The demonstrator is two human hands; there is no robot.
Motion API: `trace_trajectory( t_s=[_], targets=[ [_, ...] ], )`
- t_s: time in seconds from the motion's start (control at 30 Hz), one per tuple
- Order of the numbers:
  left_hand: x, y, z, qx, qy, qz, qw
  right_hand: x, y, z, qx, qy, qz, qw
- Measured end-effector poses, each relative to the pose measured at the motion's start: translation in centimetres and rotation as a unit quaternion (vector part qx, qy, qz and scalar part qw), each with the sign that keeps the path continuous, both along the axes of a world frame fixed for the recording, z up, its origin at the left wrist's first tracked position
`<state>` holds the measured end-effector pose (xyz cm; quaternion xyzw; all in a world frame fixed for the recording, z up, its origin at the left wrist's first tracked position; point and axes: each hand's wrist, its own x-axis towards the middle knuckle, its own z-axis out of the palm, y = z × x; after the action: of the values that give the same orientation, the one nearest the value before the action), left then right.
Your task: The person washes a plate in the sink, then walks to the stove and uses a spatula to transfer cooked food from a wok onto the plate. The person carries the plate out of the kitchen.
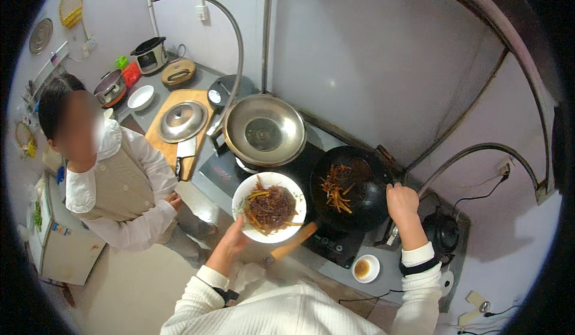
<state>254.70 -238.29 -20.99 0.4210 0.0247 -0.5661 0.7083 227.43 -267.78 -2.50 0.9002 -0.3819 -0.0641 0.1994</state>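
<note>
My left hand [230, 239] grips the lower left rim of a white bowl [300, 198], which holds dark noodle-like strands mixed with yellow-orange strips [269, 209]. Close to the bowl's right side, a black wok [359, 216] with a wooden handle [294, 243] rests over an induction cooktop [330, 243]. More of the strips [336, 191] lie in the wok. My right hand [401, 202] is closed at the wok's right edge, around what seems to be the handle of a dark utensil reaching into the wok; the hand covers most of that handle.
A person [121, 177] stands at the left. Behind the bowl is a steel pan [265, 103]. A cleaver [186, 147] and a metal lid [182, 121] lie on a wooden cutting board [197, 94]. A small white bowl of brown sauce [373, 267] sits near the counter's front edge.
</note>
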Motion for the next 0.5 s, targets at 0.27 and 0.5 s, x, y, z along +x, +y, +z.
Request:
trace_trajectory(
  t_s=[0.27,0.5],
  targets=[
    [0.0,-0.3,0.4,-0.055,-0.026,-0.012,0.998,-2.0,3.0,2.0,0.011,-0.017,0.070,0.997],
    [0.4,-0.1,-0.2,-0.027,0.006,-0.008,1.000,-6.1,-0.1,8.1,0.201,0.021,-0.164,0.966]
  ],
)
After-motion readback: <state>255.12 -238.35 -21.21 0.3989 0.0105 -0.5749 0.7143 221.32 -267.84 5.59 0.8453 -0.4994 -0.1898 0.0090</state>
